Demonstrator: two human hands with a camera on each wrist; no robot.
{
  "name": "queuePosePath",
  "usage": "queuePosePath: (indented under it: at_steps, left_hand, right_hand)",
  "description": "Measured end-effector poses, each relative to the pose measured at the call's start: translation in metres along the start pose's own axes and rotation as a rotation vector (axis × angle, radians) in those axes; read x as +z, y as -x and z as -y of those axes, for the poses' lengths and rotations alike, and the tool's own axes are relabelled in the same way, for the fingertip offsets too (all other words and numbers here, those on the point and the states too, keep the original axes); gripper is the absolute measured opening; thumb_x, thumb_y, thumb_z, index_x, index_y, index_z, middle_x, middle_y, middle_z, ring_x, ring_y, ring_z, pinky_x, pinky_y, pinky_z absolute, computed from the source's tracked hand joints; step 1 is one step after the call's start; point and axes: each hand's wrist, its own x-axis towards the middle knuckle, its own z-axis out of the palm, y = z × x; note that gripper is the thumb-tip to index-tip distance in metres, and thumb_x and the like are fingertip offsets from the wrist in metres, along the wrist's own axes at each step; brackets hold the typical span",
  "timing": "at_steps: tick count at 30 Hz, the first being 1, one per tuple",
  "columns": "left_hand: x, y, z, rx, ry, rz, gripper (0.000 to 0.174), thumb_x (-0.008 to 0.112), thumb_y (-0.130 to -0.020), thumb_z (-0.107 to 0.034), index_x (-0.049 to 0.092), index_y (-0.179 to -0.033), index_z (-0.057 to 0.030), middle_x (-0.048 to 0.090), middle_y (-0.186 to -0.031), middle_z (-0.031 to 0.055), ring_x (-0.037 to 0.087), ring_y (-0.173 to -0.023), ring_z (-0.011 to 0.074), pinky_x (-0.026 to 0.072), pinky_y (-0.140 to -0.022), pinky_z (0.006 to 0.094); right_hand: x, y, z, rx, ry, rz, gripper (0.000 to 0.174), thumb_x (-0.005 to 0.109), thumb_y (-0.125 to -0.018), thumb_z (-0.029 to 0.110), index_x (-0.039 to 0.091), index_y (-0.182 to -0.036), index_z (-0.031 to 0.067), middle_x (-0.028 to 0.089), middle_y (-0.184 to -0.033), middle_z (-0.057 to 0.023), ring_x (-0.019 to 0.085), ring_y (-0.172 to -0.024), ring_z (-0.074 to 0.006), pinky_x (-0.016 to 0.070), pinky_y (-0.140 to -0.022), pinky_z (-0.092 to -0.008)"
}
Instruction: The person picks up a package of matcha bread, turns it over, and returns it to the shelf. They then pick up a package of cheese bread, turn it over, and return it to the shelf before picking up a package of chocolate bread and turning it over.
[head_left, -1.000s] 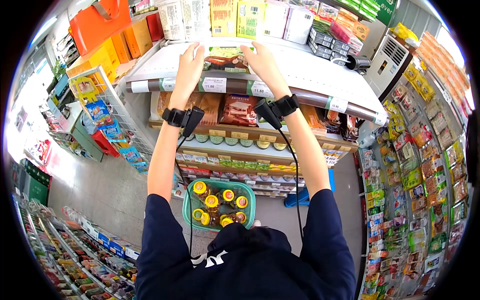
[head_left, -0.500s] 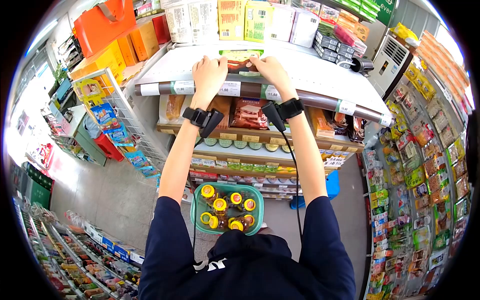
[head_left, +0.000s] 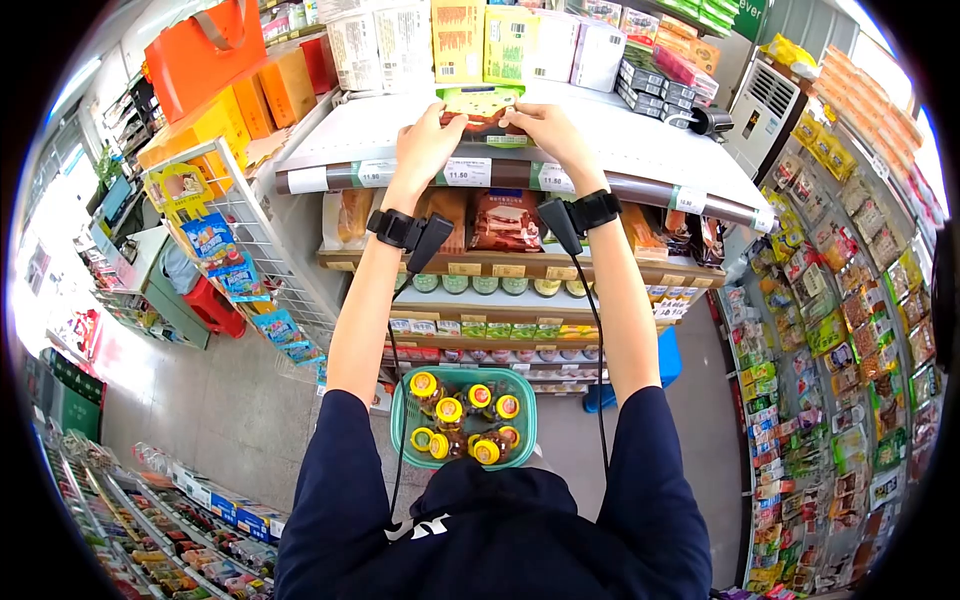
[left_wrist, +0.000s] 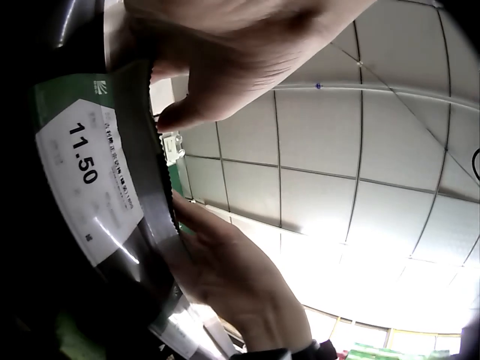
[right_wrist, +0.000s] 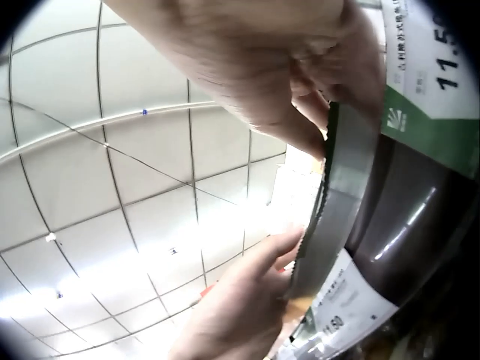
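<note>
On my right, the biggest thing around me is a long wall of racks filled with small bright packets. In front of me stands the shelf unit, with bagged bread on the level under its white top shelf. Up to my left, an orange bag sits by orange and yellow boxes. Below, between the unit and my body, is the green basket, holding jars with yellow lids. At the back of the top shelf, a row of upright cartons faces me.

My two hands come together over that shelf, one at each end of a green and brown package. It is at the front part of the top shelf, just behind the price rail and in front of the cartons; I can't tell whether its lower edge touches the shelf. My left hand pinches the left end, thumb on the near face and fingers bent behind. My right hand clamps the right end the same way, its thumb near my left one but apart from it. Black wrist cameras sit on both my wrists. Smallest are the price labels, one reading 11.50.
</note>
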Motion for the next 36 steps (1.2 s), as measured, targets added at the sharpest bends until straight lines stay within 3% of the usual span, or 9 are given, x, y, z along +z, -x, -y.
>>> queuePosePath:
  at_steps: [2, 3, 5, 8, 12, 18, 25, 30, 36]
  left_hand:
    - [0.008, -0.009, 0.014, 0.017, 0.341, -0.025, 0.048, 0.054, -0.086, -0.032, 0.053, -0.121, 0.0013, 0.065, -0.108, 0.0174, 0.061, -0.105, 0.0284, 0.034, -0.101, 0.0371]
    - [0.007, -0.009, 0.012, 0.023, 0.344, -0.03, 0.048, 0.054, -0.086, -0.032, 0.053, -0.121, 0.0013, 0.065, -0.108, 0.0174, 0.061, -0.105, 0.0284, 0.034, -0.101, 0.0371]
    - [0.009, -0.005, 0.009, 0.106, 0.705, -0.101, 0.047, 0.057, -0.088, -0.02, 0.045, -0.129, 0.0023, 0.059, -0.121, 0.0194, 0.055, -0.116, 0.0272, 0.035, -0.103, 0.0348]
    - [0.001, 0.006, 0.003, 0.228, 0.685, -0.121, 0.046, 0.056, -0.09, -0.013, 0.041, -0.131, 0.0022, 0.052, -0.129, 0.0203, 0.049, -0.123, 0.0261, 0.0366, -0.102, 0.033]
    - [-0.012, 0.02, -0.007, 0.28, 0.719, -0.138, 0.043, 0.054, -0.093, -0.014, 0.041, -0.131, 0.0006, 0.052, -0.129, 0.0185, 0.049, -0.122, 0.0234, 0.0396, -0.099, 0.0335]
    - [-0.03, 0.042, -0.021, 0.357, 0.758, -0.144, 0.042, 0.056, -0.093, -0.012, 0.042, -0.13, 0.0, 0.052, -0.129, 0.0174, 0.051, -0.119, 0.0217, 0.042, -0.097, 0.0317]
    - [-0.036, 0.078, -0.024, 0.234, 0.912, -0.02, 0.049, 0.058, -0.093, -0.013, 0.041, -0.134, 0.0063, 0.054, -0.125, 0.0105, 0.052, -0.11, 0.0131, 0.0421, -0.095, 0.0264]
    - [-0.033, 0.114, -0.03, 0.171, 0.921, -0.042, 0.048, 0.058, -0.093, -0.013, 0.042, -0.134, 0.0062, 0.054, -0.125, 0.0094, 0.052, -0.11, 0.0122, 0.0423, -0.094, 0.026]
    - [-0.029, 0.143, -0.02, 0.104, 0.94, 0.007, 0.049, 0.059, -0.092, -0.01, 0.041, -0.135, 0.0046, 0.054, -0.126, 0.0095, 0.052, -0.111, 0.0118, 0.0423, -0.094, 0.0252]
  right_hand:
    - [0.002, 0.009, 0.013, -0.043, -0.037, -0.024, 0.026, 0.059, -0.087, 0.017, 0.068, -0.1, -0.0032, 0.069, -0.08, -0.0069, 0.062, -0.079, -0.0122, 0.0474, -0.076, -0.0254]
    - [0.003, 0.011, 0.018, -0.092, -0.11, -0.067, 0.029, 0.059, -0.089, 0.017, 0.064, -0.11, -0.003, 0.069, -0.084, -0.0058, 0.06, -0.081, -0.01, 0.0466, -0.079, -0.0237]
    - [0.006, 0.017, 0.027, -0.137, -0.259, -0.118, 0.044, 0.06, -0.089, 0.012, 0.05, -0.13, -0.0023, 0.068, -0.098, -0.0081, 0.06, -0.088, -0.0095, 0.0465, -0.084, -0.0225]
    - [0.015, 0.028, 0.033, -0.208, -0.334, -0.223, 0.047, 0.061, -0.088, 0.009, 0.048, -0.132, -0.0024, 0.063, -0.114, -0.0121, 0.061, -0.092, -0.0119, 0.0472, -0.086, -0.0253]
    - [0.026, 0.04, 0.036, -0.304, -0.344, -0.366, 0.054, 0.062, -0.086, 0.004, 0.041, -0.135, -0.0047, 0.062, -0.111, -0.0144, 0.061, -0.089, -0.012, 0.0485, -0.081, -0.0251]
    - [0.029, 0.072, 0.054, -0.252, -0.476, -0.286, 0.052, 0.061, -0.086, 0.001, 0.041, -0.134, -0.0068, 0.058, -0.119, -0.0154, 0.059, -0.096, -0.0134, 0.0481, -0.084, -0.0261]
    - [0.04, 0.112, 0.055, -0.247, -0.499, -0.308, 0.05, 0.06, -0.089, 0.003, 0.041, -0.134, -0.0057, 0.057, -0.121, -0.0135, 0.057, -0.1, -0.0127, 0.046, -0.088, -0.0257]
    - [0.048, 0.141, 0.045, -0.165, -0.512, -0.274, 0.051, 0.059, -0.09, 0.004, 0.039, -0.136, -0.005, 0.057, -0.121, -0.0123, 0.055, -0.103, -0.0121, 0.045, -0.089, -0.0252]
    - [0.06, 0.18, 0.047, -0.098, -0.531, -0.263, 0.053, 0.056, -0.091, 0.001, 0.034, -0.139, -0.0055, 0.058, -0.115, -0.0081, 0.058, -0.093, -0.0097, 0.047, -0.084, -0.0241]
